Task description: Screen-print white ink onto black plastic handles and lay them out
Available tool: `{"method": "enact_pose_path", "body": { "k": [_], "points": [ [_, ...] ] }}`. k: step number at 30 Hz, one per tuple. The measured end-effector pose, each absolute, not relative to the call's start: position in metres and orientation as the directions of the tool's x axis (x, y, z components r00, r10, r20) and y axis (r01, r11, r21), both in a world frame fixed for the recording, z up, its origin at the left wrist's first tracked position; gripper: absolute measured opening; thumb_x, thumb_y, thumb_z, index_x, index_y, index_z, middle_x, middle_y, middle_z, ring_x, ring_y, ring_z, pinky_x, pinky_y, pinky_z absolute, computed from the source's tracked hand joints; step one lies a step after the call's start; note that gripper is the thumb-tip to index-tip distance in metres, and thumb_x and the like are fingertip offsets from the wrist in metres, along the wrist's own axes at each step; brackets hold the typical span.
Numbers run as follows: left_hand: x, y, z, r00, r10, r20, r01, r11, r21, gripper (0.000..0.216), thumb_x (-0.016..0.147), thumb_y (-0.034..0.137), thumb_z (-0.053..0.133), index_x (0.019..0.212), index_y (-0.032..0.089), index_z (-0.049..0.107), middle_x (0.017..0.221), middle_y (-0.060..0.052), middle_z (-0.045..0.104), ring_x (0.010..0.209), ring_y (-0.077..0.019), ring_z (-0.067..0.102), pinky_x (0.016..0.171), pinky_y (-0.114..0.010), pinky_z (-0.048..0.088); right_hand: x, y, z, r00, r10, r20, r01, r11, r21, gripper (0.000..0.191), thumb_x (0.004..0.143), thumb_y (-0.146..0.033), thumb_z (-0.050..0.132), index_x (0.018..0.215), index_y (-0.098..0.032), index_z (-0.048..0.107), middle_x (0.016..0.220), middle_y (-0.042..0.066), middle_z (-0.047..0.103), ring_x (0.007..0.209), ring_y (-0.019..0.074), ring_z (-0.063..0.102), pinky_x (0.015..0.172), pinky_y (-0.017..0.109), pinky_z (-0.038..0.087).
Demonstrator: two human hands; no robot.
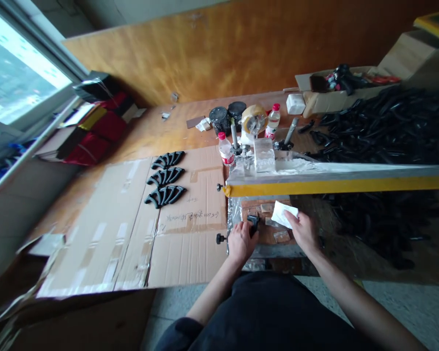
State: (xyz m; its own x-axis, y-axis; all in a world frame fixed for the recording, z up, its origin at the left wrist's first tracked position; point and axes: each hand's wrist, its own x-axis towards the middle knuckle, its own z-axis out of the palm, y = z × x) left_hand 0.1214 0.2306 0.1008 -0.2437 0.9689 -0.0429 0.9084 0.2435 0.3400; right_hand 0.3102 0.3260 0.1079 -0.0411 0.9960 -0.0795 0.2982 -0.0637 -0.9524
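My left hand [241, 242] is closed around a small black plastic part [253, 223], low over the left side of a brown board [267, 239]. In my right hand [304, 231] a folded white cloth or paper [284, 214] is pinched between thumb and fingers, just right of the black part. Small taped blocks [281, 237] sit on the board between the hands. A long yellow-edged frame [314, 187] runs across just beyond both hands. To the left, three rows of curved black parts [165, 196] lie on flattened cardboard [190, 243].
A heap of black parts [384, 126] fills the right side. Behind the frame stand a bottle [226, 150], another bottle [272, 122], black tubs [219, 119] and a tape roll [254, 120]. A clear block [264, 155] rests on the frame. Black knobs [220, 238] jut out left.
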Motion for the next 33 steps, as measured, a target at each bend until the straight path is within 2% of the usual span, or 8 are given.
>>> {"method": "enact_pose_path", "body": {
  "k": [2, 5, 7, 10, 13, 16, 19, 33],
  "points": [
    [0.115, 0.225, 0.107, -0.252, 0.964, -0.083, 0.908, 0.265, 0.324, 0.021, 0.09, 0.04, 0.053, 0.098, 0.022, 0.06, 0.092, -0.006, 0.067, 0.086, -0.0216, 0.064, 0.072, -0.031, 0.047, 0.301, 0.326, 0.113, -0.173, 0.977, 0.125, 0.369, 0.182, -0.911, 0.034, 0.087, -0.038, 0.059, 0.114, -0.021, 0.071, 0.109, 0.008, 0.072, 0.098, 0.0282, 0.069, 0.088, 0.04, 0.054],
    [0.099, 0.207, 0.114, -0.217, 0.972, -0.094, 0.925, 0.235, 0.299, 0.017, 0.09, 0.035, 0.054, 0.099, 0.022, 0.061, 0.092, -0.005, 0.068, 0.089, -0.021, 0.064, 0.074, -0.029, 0.046, 0.282, 0.324, 0.113, -0.398, 0.834, 0.383, 0.34, 0.522, -0.782, 0.034, 0.092, -0.02, 0.047, 0.116, -0.026, 0.07, 0.121, 0.002, 0.067, 0.111, 0.0217, 0.064, 0.102, 0.037, 0.048],
    [0.091, 0.196, 0.114, -0.192, 0.978, -0.084, 0.93, 0.209, 0.304, 0.014, 0.089, 0.032, 0.058, 0.098, 0.022, 0.062, 0.094, -0.005, 0.067, 0.095, -0.021, 0.062, 0.079, -0.029, 0.046, 0.265, 0.32, 0.104, -0.527, 0.732, 0.432, 0.341, 0.647, -0.682, 0.039, 0.092, -0.012, 0.042, 0.114, -0.024, 0.071, 0.12, 0.003, 0.068, 0.113, 0.0202, 0.063, 0.105, 0.038, 0.046],
    [0.086, 0.188, 0.109, -0.184, 0.979, -0.083, 0.92, 0.201, 0.336, 0.012, 0.087, 0.031, 0.06, 0.094, 0.021, 0.063, 0.094, -0.005, 0.067, 0.095, -0.0202, 0.061, 0.082, -0.029, 0.046, 0.24, 0.31, 0.086, -0.693, 0.611, 0.383, 0.373, 0.758, -0.535, 0.041, 0.09, -0.007, 0.041, 0.117, -0.018, 0.07, 0.121, 0.007, 0.067, 0.117, 0.022, 0.061, 0.105, 0.039, 0.046],
    [0.087, 0.188, 0.102, -0.203, 0.976, -0.075, 0.909, 0.217, 0.357, 0.012, 0.088, 0.031, 0.06, 0.09, 0.02, 0.063, 0.091, -0.006, 0.066, 0.093, -0.0202, 0.06, 0.081, -0.029, 0.046, 0.228, 0.297, 0.076, -0.791, 0.527, 0.312, 0.387, 0.825, -0.411, 0.043, 0.09, -0.007, 0.041, 0.127, -0.015, 0.063, 0.13, 0.01, 0.061, 0.127, 0.0249, 0.053, 0.107, 0.043, 0.044],
    [0.087, 0.188, 0.097, -0.215, 0.974, -0.065, 0.897, 0.223, 0.381, 0.012, 0.088, 0.031, 0.059, 0.088, 0.02, 0.063, 0.091, -0.006, 0.066, 0.093, -0.0203, 0.061, 0.081, -0.029, 0.046, 0.234, 0.285, 0.076, -0.821, 0.499, 0.276, 0.396, 0.847, -0.354, 0.044, 0.094, -0.014, 0.041, 0.135, -0.013, 0.055, 0.137, 0.012, 0.055, 0.133, 0.0267, 0.045, 0.109, 0.045, 0.04],
    [0.087, 0.188, 0.096, -0.215, 0.975, -0.06, 0.89, 0.221, 0.398, 0.011, 0.088, 0.03, 0.06, 0.089, 0.02, 0.063, 0.091, -0.006, 0.067, 0.093, -0.0202, 0.061, 0.081, -0.029, 0.046, 0.249, 0.279, 0.08, -0.836, 0.483, 0.261, 0.385, 0.854, -0.349, 0.045, 0.096, -0.019, 0.04, 0.139, -0.014, 0.051, 0.139, 0.011, 0.054, 0.135, 0.0266, 0.043, 0.11, 0.045, 0.04],
    [0.086, 0.189, 0.098, -0.21, 0.973, -0.092, 0.893, 0.229, 0.388, 0.008, 0.087, 0.028, 0.059, 0.089, 0.021, 0.062, 0.092, -0.006, 0.066, 0.095, -0.0207, 0.06, 0.081, -0.029, 0.046, 0.254, 0.284, 0.086, -0.861, 0.46, 0.218, 0.374, 0.862, -0.341, 0.047, 0.095, -0.015, 0.038, 0.14, -0.018, 0.05, 0.14, 0.008, 0.053, 0.135, 0.0257, 0.044, 0.111, 0.046, 0.039]
  ]
}}
